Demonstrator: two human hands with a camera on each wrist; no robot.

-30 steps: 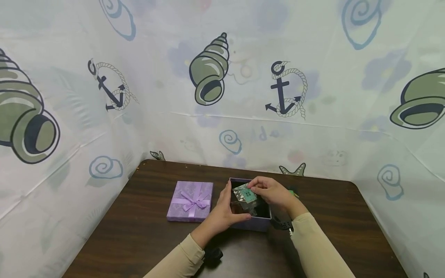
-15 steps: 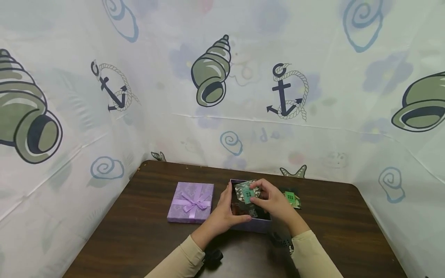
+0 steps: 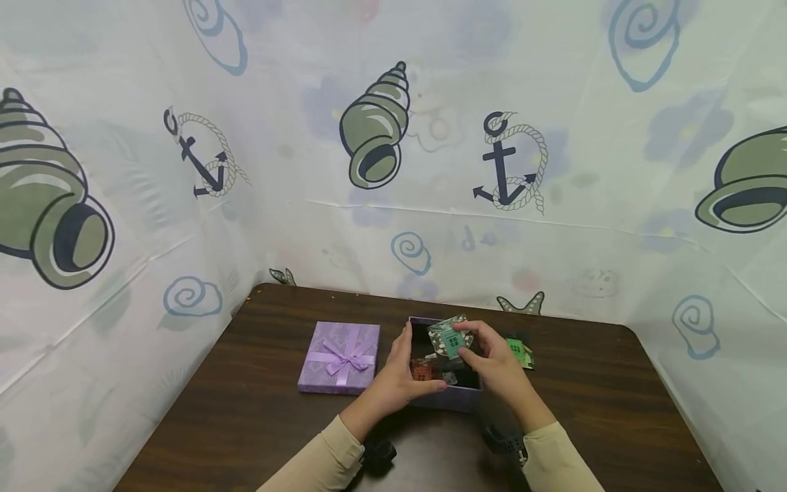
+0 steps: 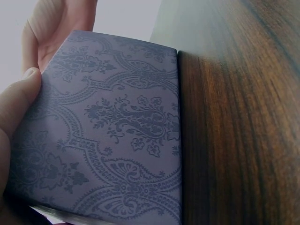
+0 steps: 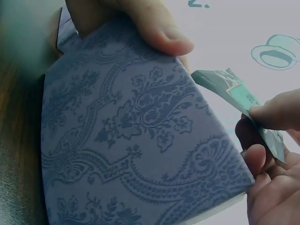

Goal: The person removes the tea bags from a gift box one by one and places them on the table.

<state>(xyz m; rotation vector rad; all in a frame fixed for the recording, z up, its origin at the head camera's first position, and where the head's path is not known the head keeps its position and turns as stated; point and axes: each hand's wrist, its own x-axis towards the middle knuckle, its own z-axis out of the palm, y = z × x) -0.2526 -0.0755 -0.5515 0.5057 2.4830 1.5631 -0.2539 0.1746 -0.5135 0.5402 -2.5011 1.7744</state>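
Observation:
An uncovered purple patterned box (image 3: 445, 398) stands on the dark wooden table. My left hand (image 3: 396, 379) grips its left near corner, thumb along the front rim and fingers along the left side. Over the opening, my right hand (image 3: 499, 359) pinches a small flat packet (image 3: 452, 342) with a green label between thumb and fingers. The right wrist view shows that packet (image 5: 241, 98) tilted beside the box rim. A packet with an orange-red label (image 3: 422, 372) lies inside the box, partly behind my left thumb.
The matching purple lid (image 3: 338, 359) with a ribbon bow lies left of the box. Another packet with a brighter green label (image 3: 520, 352) lies on the table to the right, partly hidden by my right hand. A shell-and-anchor printed cloth (image 3: 430, 225) hangs behind the table.
My right hand has drawn the green-labelled packet slightly to the right over the box. The orange-red label inside now shows more clearly. My left hand keeps its hold.

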